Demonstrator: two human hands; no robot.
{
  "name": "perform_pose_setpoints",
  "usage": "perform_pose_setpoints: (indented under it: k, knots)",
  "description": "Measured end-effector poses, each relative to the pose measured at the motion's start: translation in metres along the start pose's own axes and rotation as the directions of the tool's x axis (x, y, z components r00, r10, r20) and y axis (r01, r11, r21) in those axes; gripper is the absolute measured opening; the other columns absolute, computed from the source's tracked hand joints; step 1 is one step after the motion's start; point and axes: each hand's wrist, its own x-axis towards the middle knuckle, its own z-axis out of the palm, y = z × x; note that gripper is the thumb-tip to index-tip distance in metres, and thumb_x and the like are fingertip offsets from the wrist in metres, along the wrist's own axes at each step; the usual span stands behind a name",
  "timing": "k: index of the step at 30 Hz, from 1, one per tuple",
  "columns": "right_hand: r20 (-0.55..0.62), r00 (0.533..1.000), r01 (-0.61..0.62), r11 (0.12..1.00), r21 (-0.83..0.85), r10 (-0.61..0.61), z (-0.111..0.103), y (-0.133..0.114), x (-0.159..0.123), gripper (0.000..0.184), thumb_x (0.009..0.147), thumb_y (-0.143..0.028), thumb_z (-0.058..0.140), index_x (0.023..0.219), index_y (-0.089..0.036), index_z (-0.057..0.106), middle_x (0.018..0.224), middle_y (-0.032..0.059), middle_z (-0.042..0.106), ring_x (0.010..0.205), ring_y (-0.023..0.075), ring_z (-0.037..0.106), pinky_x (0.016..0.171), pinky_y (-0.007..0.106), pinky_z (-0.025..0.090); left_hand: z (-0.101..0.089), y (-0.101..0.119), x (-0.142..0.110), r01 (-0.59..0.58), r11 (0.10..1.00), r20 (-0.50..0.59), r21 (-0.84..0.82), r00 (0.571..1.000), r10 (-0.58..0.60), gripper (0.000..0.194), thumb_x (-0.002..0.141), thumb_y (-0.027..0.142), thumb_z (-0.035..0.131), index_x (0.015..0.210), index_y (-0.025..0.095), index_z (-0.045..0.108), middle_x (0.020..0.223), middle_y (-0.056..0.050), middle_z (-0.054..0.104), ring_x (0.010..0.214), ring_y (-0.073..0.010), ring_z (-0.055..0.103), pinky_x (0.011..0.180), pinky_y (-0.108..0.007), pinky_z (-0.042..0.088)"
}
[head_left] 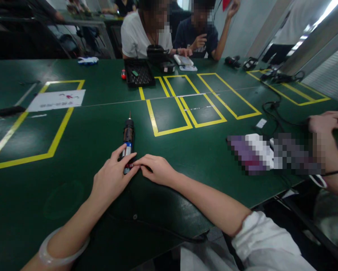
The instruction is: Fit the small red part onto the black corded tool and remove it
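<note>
An electric screwdriver (128, 135) lies on the green table, its thin bit pointing away from me. My left hand (112, 167) is closed round the rear part of its body, thumb and fingers on opposite sides. From the right, my right hand (155, 169) meets the tool's rear end, fingertips pinched together close to my left thumb. Whether those fingertips hold a small part of the tool is hidden. A dark cord (160, 226) runs along the table's near edge below my hands.
Yellow tape rectangles (173, 132) mark the green table (101, 135). A black tray (139, 81) stands at the back near two seated people. To the left is a white paper sheet (57, 100). At right are a blurred-out phone (249, 152), cables (276, 107) and another person's hand (323, 122).
</note>
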Motion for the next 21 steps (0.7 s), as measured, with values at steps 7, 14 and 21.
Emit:
perform_pose_setpoints:
  k: [7,14,21]
  knots:
    - [-0.057,0.994,-0.088,0.988,0.128,0.096,-0.004,0.008,0.0,0.032,0.088,-0.011,0.051,0.118,-0.017,0.061,0.107,0.005,0.064,0.085,0.0114,0.061,0.083,0.025,0.05,-0.009,0.004,0.008,0.029,0.995,0.034,0.099,0.999,-0.032,0.052,0.091,0.056,0.042,0.13,0.029,0.063,0.157,-0.007,0.033,0.109,-0.0378,0.061,0.07,-0.048,0.055]
    - [-0.035,0.992,-0.114,0.974,0.194,0.123,-0.007,0.014,0.001,0.024,0.089,-0.01,0.052,0.107,-0.017,0.065,0.103,0.0036,0.065,0.082,0.0102,0.061,0.079,0.024,0.048,-0.015,-0.029,0.016,0.098,0.991,0.043,0.089,0.994,-0.102,0.057,0.09,0.062,0.041,0.132,0.029,0.062,0.159,-0.009,0.03,0.117,-0.042,0.057,0.081,-0.055,0.054]
    - [-0.013,0.989,-0.143,0.97,0.195,0.149,-0.01,0.012,0.002,0.016,0.091,-0.014,0.054,0.101,-0.017,0.067,0.098,0.0028,0.064,0.081,0.0101,0.06,0.076,0.023,0.046,-0.022,-0.104,0.034,0.251,0.966,0.069,0.057,0.965,-0.254,0.068,0.086,0.072,0.04,0.135,0.028,0.058,0.16,-0.01,0.027,0.128,-0.0482,0.047,0.088,-0.071,0.047]
